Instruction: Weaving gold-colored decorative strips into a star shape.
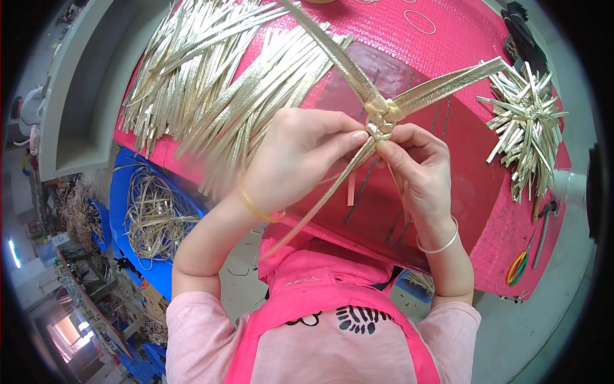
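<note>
Between my two hands is a small braided knot (380, 128) of shiny gold strips. Two wide gold straps (345, 64) spread away from it in a V toward the far side, and thinner strips (339, 182) trail back toward me. My left hand (313, 144) pinches the knot's left side between thumb and fingers. On the right side, my right hand (412, 160) grips it the same way, thumb on top. Fingertips hide part of the knot. Beneath lies a dark red mat (448, 179) with dashed black lines.
Piles of gold strips (192, 77) cover the table's left side. A bundle of woven gold pieces (527, 121) lies at the right, near scissors (517, 265) with green and yellow handles. A blue bin (121, 221) of loose strips stands at the lower left, beside a grey tray (96, 83).
</note>
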{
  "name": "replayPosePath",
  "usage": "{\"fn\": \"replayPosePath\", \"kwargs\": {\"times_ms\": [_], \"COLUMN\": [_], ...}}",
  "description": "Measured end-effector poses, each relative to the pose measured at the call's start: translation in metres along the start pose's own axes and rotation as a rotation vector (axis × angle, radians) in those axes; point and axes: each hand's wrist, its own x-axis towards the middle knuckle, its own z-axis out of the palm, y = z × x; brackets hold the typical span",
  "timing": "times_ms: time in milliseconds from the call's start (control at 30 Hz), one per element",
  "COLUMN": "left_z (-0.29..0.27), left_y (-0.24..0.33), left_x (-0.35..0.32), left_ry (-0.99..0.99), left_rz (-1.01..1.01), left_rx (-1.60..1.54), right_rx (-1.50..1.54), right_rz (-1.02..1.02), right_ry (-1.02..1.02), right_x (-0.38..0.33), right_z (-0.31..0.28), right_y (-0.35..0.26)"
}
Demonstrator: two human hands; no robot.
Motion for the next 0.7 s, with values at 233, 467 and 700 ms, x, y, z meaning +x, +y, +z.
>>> {"fn": "replayPosePath", "kwargs": {"times_ms": [233, 467, 700], "left_z": [0.002, -0.004, 0.034], "left_y": [0.005, 0.013, -0.002], "left_x": [0.003, 0.021, 0.011], "left_ry": [0.023, -0.168, 0.257], "left_rz": [0.266, -0.364, 0.018], "left_rx": [0.449, -0.565, -0.475], "right_rx": [-0.809, -0.936, -0.265], "right_rz": [-0.330, -0.728, -0.079], "right_ry": [0.140, 0.255, 0.157], "right_x": [0.000, 0.007, 0.003], "right_z": [0.009, 0.013, 0.010], "right_y": [-0.010, -0.008, -0.019]}}
